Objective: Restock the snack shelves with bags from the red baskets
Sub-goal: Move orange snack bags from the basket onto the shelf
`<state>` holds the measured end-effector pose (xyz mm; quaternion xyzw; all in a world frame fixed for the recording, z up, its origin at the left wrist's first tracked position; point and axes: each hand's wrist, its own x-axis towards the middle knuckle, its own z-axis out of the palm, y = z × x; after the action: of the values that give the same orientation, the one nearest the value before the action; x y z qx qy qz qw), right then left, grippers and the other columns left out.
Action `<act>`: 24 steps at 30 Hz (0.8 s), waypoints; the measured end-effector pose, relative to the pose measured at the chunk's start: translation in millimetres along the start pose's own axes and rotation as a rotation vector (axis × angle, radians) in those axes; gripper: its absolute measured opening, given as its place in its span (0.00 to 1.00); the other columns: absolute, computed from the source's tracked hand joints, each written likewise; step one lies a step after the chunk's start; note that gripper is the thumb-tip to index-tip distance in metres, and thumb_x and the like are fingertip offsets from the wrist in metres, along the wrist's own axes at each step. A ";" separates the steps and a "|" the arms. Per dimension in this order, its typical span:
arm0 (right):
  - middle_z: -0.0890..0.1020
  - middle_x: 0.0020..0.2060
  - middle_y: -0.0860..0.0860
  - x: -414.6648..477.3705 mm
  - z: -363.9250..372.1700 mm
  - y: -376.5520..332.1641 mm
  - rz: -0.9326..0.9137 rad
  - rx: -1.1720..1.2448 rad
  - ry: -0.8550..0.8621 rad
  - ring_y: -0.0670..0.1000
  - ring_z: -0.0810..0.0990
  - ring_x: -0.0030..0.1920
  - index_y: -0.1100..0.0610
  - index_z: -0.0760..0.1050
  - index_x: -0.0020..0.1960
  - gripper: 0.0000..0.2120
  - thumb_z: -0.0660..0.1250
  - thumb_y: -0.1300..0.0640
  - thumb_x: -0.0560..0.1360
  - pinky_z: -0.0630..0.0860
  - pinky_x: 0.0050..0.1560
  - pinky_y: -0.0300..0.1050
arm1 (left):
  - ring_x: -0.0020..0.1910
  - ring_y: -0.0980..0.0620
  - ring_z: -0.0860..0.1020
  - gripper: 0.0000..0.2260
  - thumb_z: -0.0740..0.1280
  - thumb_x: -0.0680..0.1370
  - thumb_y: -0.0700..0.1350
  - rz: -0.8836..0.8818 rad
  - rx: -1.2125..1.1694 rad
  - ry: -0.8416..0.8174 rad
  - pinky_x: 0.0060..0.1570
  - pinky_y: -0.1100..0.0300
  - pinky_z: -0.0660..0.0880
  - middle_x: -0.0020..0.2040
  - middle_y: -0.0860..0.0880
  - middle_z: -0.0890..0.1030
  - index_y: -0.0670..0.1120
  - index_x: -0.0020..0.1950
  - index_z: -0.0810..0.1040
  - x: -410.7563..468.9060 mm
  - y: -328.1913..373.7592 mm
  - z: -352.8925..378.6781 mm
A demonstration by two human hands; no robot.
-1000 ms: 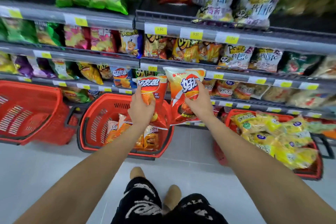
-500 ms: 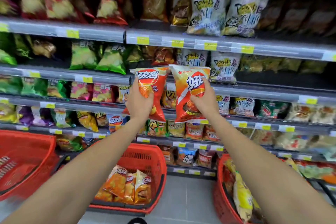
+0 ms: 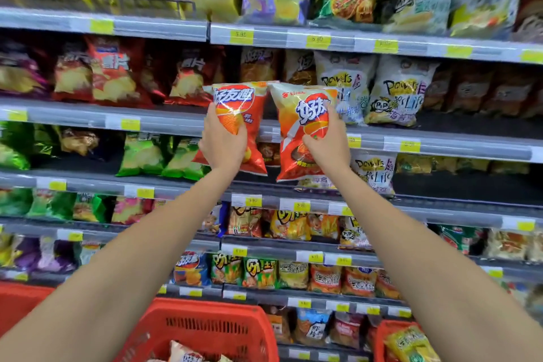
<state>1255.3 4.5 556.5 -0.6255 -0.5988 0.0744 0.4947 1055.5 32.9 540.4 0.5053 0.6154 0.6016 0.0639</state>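
Observation:
Two orange-red chip bags are held upright, side by side, in front of the shelves. My left hand [image 3: 223, 142] grips the left chip bag [image 3: 242, 103] round its lower half. My right hand [image 3: 329, 144] grips the right chip bag [image 3: 299, 114] the same way. Both bags hang just in front of a grey shelf edge [image 3: 164, 123], below a row of similar brownish-orange bags [image 3: 258, 63]. The middle red basket [image 3: 205, 329] stands below, with an orange bag [image 3: 185, 354] showing at its bottom.
Shelves full of snack bags fill the view, with white panda-print bags [image 3: 396, 94] right of my hands and red bags [image 3: 111, 73] to the left. A second red basket [image 3: 17, 303] sits at lower left, a third [image 3: 385, 335] with yellow bags at lower right.
Both hands have lifted the two bags from basket height up past several shelves. The view has tilted upward, so the baskets have dropped to the bottom edge.

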 end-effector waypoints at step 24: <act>0.31 0.75 0.52 -26.8 136.3 52.5 0.045 -0.104 -0.069 0.59 0.37 0.76 0.40 0.32 0.75 0.53 0.71 0.40 0.70 0.50 0.74 0.62 | 0.77 0.44 0.39 0.47 0.68 0.72 0.61 0.246 0.101 -0.332 0.73 0.41 0.44 0.78 0.44 0.37 0.54 0.77 0.38 10.2 -114.9 39.6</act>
<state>1190.0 65.5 437.8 -0.6608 -0.6044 0.0759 0.4386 1015.2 93.8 442.7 0.6713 0.5594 0.4818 0.0652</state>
